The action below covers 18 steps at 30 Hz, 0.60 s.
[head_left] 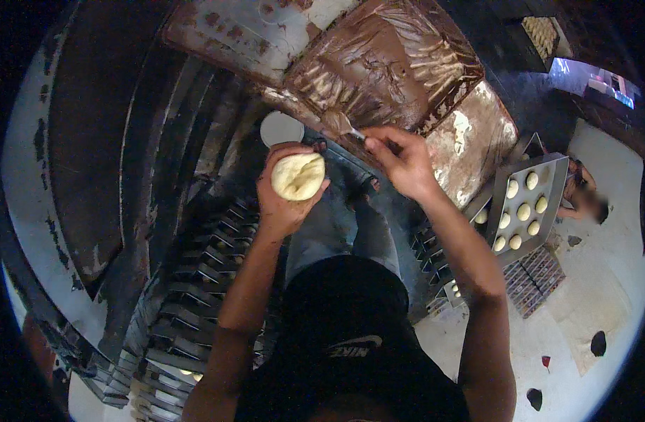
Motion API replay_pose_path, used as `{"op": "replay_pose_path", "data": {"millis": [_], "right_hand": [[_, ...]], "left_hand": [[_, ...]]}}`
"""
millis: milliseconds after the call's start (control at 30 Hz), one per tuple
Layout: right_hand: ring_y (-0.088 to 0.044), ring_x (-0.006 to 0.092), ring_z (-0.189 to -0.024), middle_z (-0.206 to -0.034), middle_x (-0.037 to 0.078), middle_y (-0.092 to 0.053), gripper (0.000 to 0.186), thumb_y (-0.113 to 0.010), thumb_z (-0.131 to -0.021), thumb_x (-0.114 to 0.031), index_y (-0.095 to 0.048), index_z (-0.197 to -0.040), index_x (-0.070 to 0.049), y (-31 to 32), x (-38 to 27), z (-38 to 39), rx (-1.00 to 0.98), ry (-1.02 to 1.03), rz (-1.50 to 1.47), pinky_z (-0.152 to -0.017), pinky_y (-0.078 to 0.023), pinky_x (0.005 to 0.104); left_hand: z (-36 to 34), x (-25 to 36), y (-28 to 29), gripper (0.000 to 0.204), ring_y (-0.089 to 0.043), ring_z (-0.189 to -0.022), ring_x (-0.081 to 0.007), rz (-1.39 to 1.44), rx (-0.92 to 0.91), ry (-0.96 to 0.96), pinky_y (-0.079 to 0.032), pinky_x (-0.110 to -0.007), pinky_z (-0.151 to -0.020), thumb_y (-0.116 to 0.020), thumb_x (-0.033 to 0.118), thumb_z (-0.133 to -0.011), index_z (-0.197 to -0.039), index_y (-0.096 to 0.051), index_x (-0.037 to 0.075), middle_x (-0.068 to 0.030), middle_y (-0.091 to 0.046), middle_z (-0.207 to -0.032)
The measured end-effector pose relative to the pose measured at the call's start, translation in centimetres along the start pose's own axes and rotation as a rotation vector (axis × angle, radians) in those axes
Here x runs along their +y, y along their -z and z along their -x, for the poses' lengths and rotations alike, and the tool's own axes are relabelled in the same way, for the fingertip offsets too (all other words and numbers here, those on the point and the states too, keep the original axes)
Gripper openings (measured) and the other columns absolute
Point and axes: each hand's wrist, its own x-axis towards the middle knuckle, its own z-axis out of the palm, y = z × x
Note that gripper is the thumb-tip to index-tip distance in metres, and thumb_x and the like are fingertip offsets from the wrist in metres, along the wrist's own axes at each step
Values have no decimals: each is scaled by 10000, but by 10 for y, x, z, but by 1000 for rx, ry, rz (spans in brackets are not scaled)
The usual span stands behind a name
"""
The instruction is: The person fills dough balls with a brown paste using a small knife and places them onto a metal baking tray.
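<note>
My left hand cups a pale, flattened round of dough with a creased dent in its top. My right hand grips the handle of a small metal spoon or spreader; its tip is coated in brown paste, so its exact shape is hard to tell. That tip is at the near edge of a big shallow tray holding smooth brown paste. A gap of bare air lies between the dough and the spoon.
A white round lid or dish sits beyond my left hand. Right of me, a metal tray carries several dough balls, with a person behind it. Metal racks flank me. A flour-smeared board adjoins the paste.
</note>
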Motion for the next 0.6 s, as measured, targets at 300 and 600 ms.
{"op": "replay_pose_path", "data": {"millis": [300,600], "right_hand": [[-626,298,-791,-929,131,-670,165,-748,-804,67,-700,-938,-17,13,-71,50,394,728,459,-676,-505,388],[-641,322,-1067,-1057,165,-680,106,-673,-922,39,-664,-1018,-5,12,133,76,861,156,426,-951,-500,384]], "left_hand": [[-23,100,-28,557,-660,-1101,-146,484,-96,193,-531,-299,-981,-863,-49,-736,-1236,-624,9,-70,-690,-1187],[3,71,-41,597,-665,-1076,-154,289,-179,103,-560,-311,-952,-913,-32,-687,-1204,-616,-2,-81,-684,-1141]]}}
